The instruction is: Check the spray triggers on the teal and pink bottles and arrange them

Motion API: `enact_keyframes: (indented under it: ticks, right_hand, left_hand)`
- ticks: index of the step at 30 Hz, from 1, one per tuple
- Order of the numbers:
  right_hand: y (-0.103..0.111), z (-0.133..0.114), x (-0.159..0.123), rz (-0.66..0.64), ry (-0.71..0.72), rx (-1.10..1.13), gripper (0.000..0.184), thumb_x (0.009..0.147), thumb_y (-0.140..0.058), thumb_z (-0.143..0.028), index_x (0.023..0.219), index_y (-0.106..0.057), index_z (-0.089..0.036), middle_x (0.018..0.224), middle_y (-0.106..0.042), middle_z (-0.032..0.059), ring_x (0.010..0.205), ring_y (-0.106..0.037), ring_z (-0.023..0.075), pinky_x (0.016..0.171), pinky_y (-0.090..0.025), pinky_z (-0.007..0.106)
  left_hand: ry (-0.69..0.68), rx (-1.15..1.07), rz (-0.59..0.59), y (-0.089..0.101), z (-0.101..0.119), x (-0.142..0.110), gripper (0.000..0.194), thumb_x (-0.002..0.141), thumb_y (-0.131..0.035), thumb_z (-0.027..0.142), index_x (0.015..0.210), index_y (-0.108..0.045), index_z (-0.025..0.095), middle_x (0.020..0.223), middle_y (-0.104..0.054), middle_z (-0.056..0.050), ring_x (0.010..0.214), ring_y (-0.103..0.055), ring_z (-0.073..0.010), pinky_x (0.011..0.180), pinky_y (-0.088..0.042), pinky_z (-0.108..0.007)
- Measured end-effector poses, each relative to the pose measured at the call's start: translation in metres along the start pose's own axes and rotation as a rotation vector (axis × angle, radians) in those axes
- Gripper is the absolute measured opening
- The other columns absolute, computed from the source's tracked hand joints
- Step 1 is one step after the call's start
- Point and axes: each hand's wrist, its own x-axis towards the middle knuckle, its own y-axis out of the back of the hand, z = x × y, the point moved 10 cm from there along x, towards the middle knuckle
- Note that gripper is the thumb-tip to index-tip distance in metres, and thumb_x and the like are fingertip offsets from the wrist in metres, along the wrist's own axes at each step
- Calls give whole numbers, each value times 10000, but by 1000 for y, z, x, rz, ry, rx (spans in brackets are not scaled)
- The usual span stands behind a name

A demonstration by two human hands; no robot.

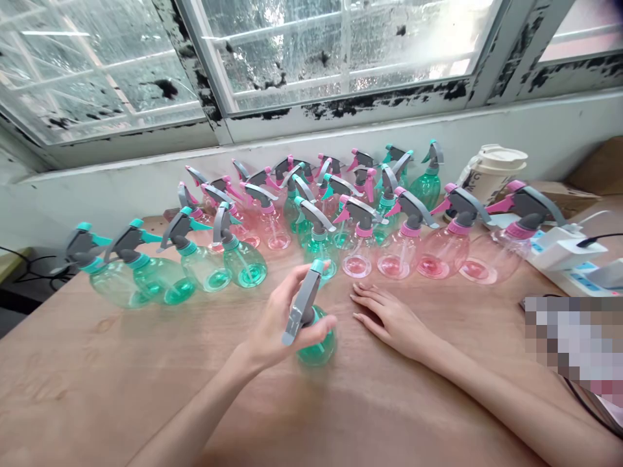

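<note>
My left hand is closed around the neck of a green spray bottle with a grey trigger head, standing on the wooden table in the middle of the view. My right hand lies flat on the table just to the right of it, fingers stretched out, holding nothing. Behind both hands stand several green spray bottles at the left and several pink spray bottles at the right, all with grey triggers.
A white lidded paper cup stands at the back right against the wall. A white device with a black cable sits at the right edge. Windows run along the wall behind the table.
</note>
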Motion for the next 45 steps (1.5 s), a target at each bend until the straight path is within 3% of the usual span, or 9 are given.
enact_keyframes:
  ticks: [2,4,9,22,27,30,33,36,45]
  right_hand:
    - [1,0,0,2,-1,1,362,948,-511,-292,1289,-595,-203,1372,-585,123,1302,-520,284,1103,-414,529]
    - [1,-1,1,0,-2,-2,361,948,-509,-287,1288,-594,-199,1372,-586,123,1304,-519,281,1104,-415,525]
    - [0,0,1,-12,-5,-7,363,948,-512,-290,1287,-591,-184,1373,-585,128,1304,-519,274,1111,-412,513]
    - [-2,2,1,-41,-29,-16,372,958,-498,-292,1310,-573,-196,1396,-566,111,1327,-493,270,1120,-402,510]
    - [-2,2,1,-52,-30,-24,379,960,-497,-299,1315,-567,-189,1400,-561,117,1331,-488,273,1118,-405,513]
    - [-2,2,1,-58,-30,-33,378,963,-490,-303,1316,-565,-190,1401,-561,114,1337,-481,274,1122,-400,514]
    - [-2,2,1,-55,-28,-35,375,963,-489,-300,1310,-571,-185,1396,-566,116,1337,-481,271,1130,-392,505]
    - [-1,1,1,-44,-21,-31,375,959,-497,-290,1312,-571,-185,1391,-570,119,1331,-489,271,1129,-393,506]
    - [-1,-5,0,-22,14,-86,377,961,-497,-262,1308,-568,-133,1389,-566,145,1331,-488,279,1124,-401,513]
  left_hand:
    - [-34,9,39,-1,3,4,406,828,-606,252,1228,-541,267,937,-616,-40,491,-418,-91,485,-420,-241]
    - [-86,38,67,-1,6,7,331,825,-563,231,1155,-584,251,890,-606,-30,501,-435,-103,526,-444,-258]
    - [-165,53,78,-3,3,20,342,781,-550,228,1120,-585,248,943,-628,-52,648,-569,-172,721,-520,-347]
    - [-120,44,5,-9,-1,34,231,763,-519,260,985,-578,237,589,-480,40,455,-461,-153,626,-505,-345]
    - [-123,75,10,-7,-1,34,134,749,-493,270,860,-555,231,716,-583,-20,558,-558,-178,598,-493,-339]
    - [-110,64,9,-7,-3,33,169,744,-503,255,895,-576,231,727,-601,-23,596,-598,-196,571,-494,-327]
    - [-123,40,8,-9,-2,32,295,755,-521,243,1041,-595,231,715,-601,-9,535,-568,-176,559,-496,-317]
    - [-167,40,45,-7,3,31,353,779,-516,236,1126,-583,234,837,-631,-30,486,-498,-137,570,-491,-313]
    - [-255,25,49,-9,7,28,303,794,-503,192,1083,-593,197,852,-552,-21,512,-392,-100,581,-434,-269]
